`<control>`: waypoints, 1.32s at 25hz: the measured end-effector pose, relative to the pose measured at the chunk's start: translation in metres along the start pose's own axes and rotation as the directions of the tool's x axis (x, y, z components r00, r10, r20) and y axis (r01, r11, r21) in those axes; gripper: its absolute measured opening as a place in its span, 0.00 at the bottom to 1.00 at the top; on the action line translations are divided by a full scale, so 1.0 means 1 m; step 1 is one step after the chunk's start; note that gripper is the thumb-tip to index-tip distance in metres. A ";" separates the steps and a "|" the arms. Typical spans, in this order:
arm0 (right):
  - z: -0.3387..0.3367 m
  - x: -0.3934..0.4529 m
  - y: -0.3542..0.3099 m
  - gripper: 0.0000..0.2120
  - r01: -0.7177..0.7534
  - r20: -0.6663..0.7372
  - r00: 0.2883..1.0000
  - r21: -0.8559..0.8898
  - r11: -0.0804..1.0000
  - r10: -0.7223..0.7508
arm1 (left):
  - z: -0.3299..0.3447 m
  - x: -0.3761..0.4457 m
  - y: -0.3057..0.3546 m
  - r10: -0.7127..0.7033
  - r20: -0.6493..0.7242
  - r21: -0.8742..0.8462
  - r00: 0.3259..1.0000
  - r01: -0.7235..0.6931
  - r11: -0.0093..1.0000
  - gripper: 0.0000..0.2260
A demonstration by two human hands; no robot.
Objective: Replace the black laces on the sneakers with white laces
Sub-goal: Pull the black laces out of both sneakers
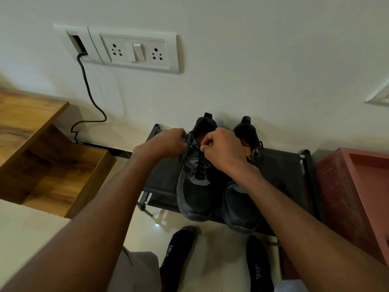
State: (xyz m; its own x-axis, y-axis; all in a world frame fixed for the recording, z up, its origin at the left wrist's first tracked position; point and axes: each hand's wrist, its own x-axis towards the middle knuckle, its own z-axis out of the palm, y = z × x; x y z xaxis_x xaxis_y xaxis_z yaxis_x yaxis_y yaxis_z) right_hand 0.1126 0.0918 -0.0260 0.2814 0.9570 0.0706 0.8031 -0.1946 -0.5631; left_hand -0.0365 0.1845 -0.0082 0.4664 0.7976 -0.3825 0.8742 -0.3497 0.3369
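Both sneakers sit on the rack, toes toward me. My left hand and right hand each pinch the black lace atop the left sneaker, fingers curled, apparently to loosen it.

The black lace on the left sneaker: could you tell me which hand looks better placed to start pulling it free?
Probably the left hand: it grips the black lace, whose loose end hangs below its fingers beside the left sneaker. The right hand is curled at the collar, seemingly pinching there.
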 end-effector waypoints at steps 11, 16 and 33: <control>0.004 -0.007 0.008 0.08 0.120 -0.132 0.981 -0.140 0.983 -0.138 | 0.008 -0.003 0.002 0.132 0.085 -0.081 0.988 -0.125 0.989 0.43; 0.011 0.012 0.011 0.04 0.012 -0.103 0.995 -0.019 1.000 -0.014 | 0.010 -0.003 0.004 0.099 0.118 -0.060 0.988 -0.092 0.994 0.51; -0.021 0.010 0.002 0.06 0.125 -0.506 0.838 0.547 0.828 0.207 | 0.013 0.002 -0.002 0.124 0.148 -0.077 0.981 -0.114 0.990 0.45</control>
State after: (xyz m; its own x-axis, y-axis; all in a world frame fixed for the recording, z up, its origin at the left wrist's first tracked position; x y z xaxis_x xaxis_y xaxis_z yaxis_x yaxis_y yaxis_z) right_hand 0.1284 0.0966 -0.0095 0.6675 0.6525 0.3588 0.4130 0.0765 -0.9075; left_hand -0.0353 0.1800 -0.0206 0.5863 0.6664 -0.4606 0.8024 -0.3994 0.4435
